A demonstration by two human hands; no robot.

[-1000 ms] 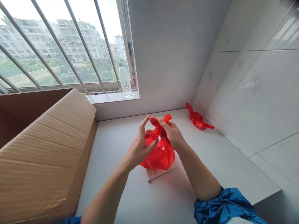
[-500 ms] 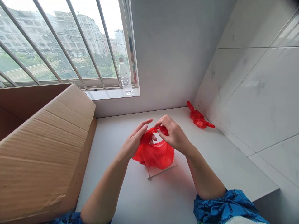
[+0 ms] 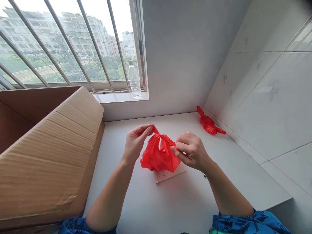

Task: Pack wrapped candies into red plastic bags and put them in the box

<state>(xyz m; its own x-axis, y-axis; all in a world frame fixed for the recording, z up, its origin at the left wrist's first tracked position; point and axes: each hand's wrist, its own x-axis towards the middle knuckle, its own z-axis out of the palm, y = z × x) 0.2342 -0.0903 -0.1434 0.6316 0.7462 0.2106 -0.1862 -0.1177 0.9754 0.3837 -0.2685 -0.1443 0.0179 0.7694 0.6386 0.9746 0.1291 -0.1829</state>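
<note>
The left hand [image 3: 136, 141] pinches one handle of a red plastic bag [image 3: 159, 156] shut between thumb and fingers, the half-curled right hand [image 3: 192, 151] seems to pinch the other, and between them the bag sits on a paper slip [image 3: 170, 176], with a second red bag [image 3: 208, 123] beyond the right hand.

Daylight falls through a barred window [image 3: 60, 45] onto a white sill [image 3: 119, 98], where a clear plastic bottle [image 3: 134, 79] stands upright against the frame. Pale apartment blocks [image 3: 83, 35] and green trees [image 3: 114, 70] fill the view beyond the steel bars. A plain grey wall [image 3: 175, 65] meets marble-look white tiles [image 3: 268, 107] in the corner above a white countertop [image 3: 146, 208], with a large open cardboard box [image 3: 41, 159] at its left side.
</note>
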